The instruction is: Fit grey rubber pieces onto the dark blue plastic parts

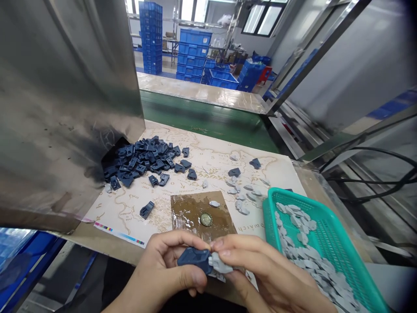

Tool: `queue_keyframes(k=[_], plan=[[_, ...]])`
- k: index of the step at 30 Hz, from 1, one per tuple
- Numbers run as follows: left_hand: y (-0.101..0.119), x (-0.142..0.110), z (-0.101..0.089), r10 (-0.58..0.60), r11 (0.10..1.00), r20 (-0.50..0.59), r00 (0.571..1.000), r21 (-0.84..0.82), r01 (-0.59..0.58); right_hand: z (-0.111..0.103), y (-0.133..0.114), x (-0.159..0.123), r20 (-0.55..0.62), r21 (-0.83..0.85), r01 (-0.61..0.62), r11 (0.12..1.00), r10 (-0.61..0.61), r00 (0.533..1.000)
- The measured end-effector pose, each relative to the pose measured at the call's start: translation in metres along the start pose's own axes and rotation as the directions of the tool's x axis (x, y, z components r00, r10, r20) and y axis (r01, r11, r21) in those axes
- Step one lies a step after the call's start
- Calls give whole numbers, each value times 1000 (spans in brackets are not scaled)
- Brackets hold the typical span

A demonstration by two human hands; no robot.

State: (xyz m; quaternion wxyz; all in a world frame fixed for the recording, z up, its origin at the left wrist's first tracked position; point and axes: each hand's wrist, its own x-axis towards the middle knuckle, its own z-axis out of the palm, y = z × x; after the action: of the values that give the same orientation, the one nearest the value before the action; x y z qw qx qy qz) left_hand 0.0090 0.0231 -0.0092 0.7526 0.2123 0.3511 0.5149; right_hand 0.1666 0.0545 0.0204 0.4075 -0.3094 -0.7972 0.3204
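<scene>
My left hand [169, 265] is closed around a dark blue plastic part [194, 259] near the front edge of the table. Between the thumb and fingers of my right hand [257, 265] is a light grey plastic piece [220, 263]. The grey piece's left end meets the right end of the blue part; whether they are joined I cannot tell. Just beyond my hands lies a brown board [190, 211] with a wet, shiny surface. On it rest a bottle cap [206, 219] and a small pale grey piece [214, 203].
A heap of dark blue parts [146, 156] lies at the left beside a metal panel [71, 95]. Several loose grey pieces [241, 204] are scattered right of the board. A green basket [339, 221] of grey pieces stands at the right. Behind runs a green belt [202, 115].
</scene>
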Motion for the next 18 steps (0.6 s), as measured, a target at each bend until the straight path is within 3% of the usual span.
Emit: queue_keyframes(k=[7, 11, 14, 18], plan=[[-4, 0, -4, 13, 1000, 2, 1000, 17, -13, -10, -4, 1, 135, -124, 37, 992, -20, 991], [-5, -5, -1, 40, 998, -142, 989, 60, -31, -9, -2, 2, 159, -176, 62, 982, -33, 987], [-4, -7, 2, 50, 997, -190, 981, 65, -38, -7, 1, 2, 159, -134, 79, 988, -57, 986], [-4, -6, 3, 106, 994, -134, 985, 22, -104, -7, 2, 1, 89, -21, 77, 997, -75, 993]])
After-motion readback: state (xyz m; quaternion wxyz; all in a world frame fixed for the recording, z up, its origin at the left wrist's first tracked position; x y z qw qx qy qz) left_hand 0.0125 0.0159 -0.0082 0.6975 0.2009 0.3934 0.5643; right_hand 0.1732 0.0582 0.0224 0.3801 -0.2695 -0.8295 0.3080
